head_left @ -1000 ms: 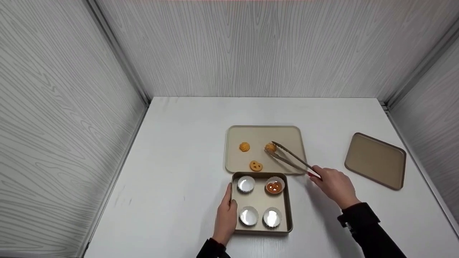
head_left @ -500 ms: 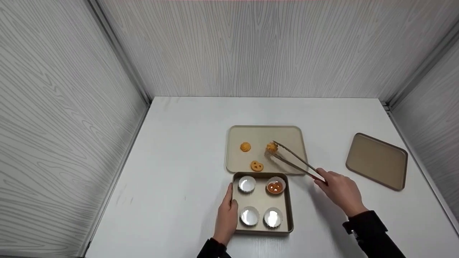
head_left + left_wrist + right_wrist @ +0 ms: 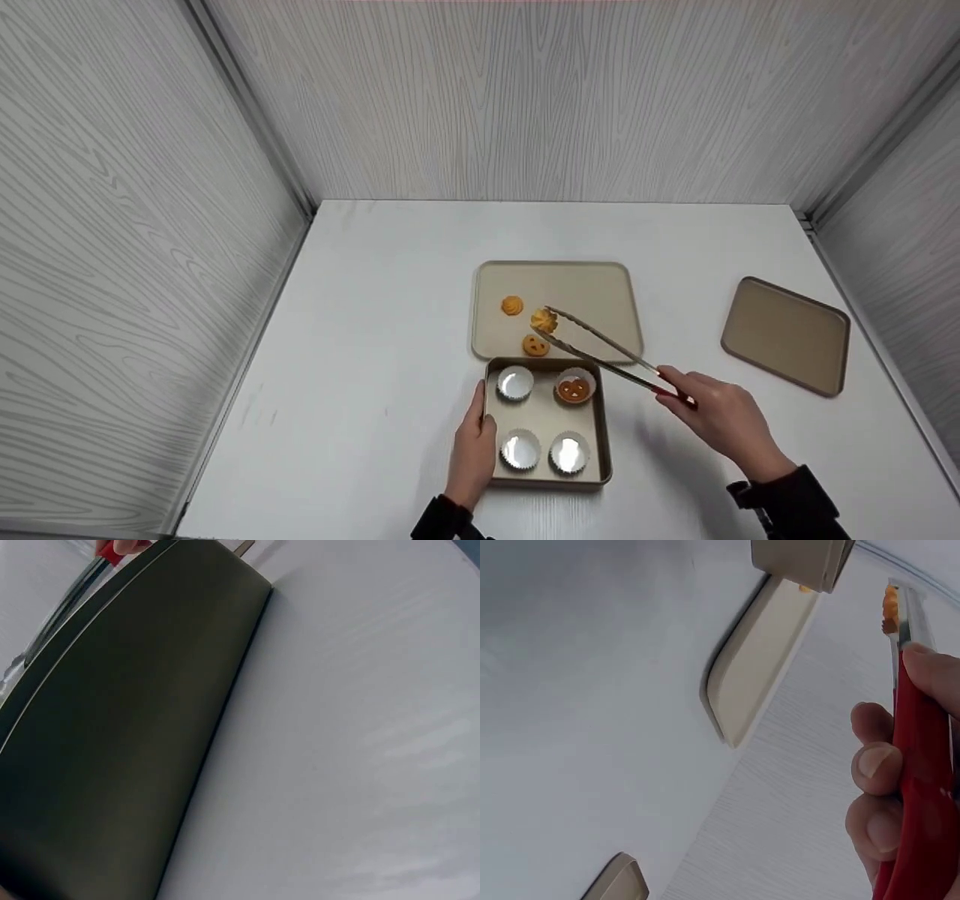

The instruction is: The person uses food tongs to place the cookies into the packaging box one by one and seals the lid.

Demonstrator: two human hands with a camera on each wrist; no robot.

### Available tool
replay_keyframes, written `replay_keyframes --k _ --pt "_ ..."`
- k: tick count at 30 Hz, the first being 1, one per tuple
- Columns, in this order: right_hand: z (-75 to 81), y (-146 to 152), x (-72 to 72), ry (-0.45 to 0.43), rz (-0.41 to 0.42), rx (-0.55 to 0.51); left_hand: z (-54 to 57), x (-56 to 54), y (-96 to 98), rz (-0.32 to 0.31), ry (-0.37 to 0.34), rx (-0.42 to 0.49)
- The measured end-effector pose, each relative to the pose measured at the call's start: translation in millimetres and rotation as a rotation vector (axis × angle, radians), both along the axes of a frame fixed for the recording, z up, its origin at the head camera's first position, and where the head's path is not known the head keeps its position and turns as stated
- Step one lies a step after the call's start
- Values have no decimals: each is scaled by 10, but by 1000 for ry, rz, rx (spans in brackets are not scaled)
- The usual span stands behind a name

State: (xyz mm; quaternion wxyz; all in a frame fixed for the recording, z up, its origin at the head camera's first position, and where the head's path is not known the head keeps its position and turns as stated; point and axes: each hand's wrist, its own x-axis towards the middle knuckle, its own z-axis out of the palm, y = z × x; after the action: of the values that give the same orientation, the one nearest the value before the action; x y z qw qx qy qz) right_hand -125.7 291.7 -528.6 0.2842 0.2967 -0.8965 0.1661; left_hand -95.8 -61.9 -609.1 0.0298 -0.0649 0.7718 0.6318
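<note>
My right hand holds tongs with red handles. Between the tong tips is a golden swirl cookie, over the front part of the flat tray. Another swirl cookie and a pretzel-shaped cookie lie on that tray. With my left hand I grip the left wall of a square baking pan. Inside it, a paper cup at the back right holds a glossy brown pretzel-shaped cookie; the other cups, such as the back left cup, hold nothing.
A darker brown tray lies tilted at the right of the white table. The square pan stands right in front of the flat tray. Grey wood-grain panels enclose the table at the back and both sides.
The tongs have lifted the right-hand swirl cookie and carried it left and toward me, near the pretzel-shaped one. My right hand has shifted toward me. My left hand stays on the pan.
</note>
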Motion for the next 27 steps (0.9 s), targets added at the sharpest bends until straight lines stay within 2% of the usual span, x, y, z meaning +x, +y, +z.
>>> replay_keyframes --k 10,16,27 --pt "57 -72 126 -27 101 30 -11 -5 -3 -4 -2 26" --pt "35 -111 142 -45 104 61 -1 -5 18 -4 -13 24" --pt "-28 -135 169 -130 104 105 -1 6 48 -5 -6 9"
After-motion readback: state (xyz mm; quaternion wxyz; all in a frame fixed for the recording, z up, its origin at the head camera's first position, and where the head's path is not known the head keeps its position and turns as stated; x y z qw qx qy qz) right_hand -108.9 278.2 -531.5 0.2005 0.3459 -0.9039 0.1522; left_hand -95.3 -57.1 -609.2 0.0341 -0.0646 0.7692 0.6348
